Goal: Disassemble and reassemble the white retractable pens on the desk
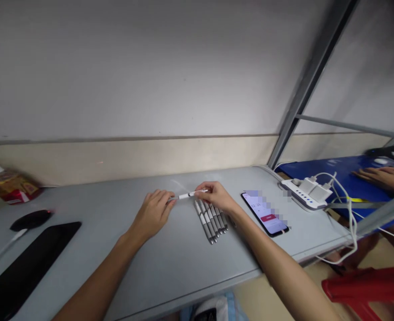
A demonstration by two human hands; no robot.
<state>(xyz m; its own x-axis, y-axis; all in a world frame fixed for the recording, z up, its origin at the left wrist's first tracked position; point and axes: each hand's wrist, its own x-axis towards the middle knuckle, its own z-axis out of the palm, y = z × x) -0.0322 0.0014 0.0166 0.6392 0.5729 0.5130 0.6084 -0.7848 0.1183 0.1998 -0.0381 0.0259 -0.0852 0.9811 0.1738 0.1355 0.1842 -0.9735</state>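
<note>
Near the middle of the table (170,263), the left hand (155,209) and right hand (217,196) each pinch an end of one white pen (190,194), just above a row of pens (212,220) laid side by side, this one not yet among them.

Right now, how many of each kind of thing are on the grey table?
Held pen: 1, between left hand and right hand
Pens in row: about 5, overlapping
Phone: 1
Power strip: 1
Chargers: 2
Mouse: 1
Black pad: 1
Jar: 1, blurred
Total: about 13
</note>
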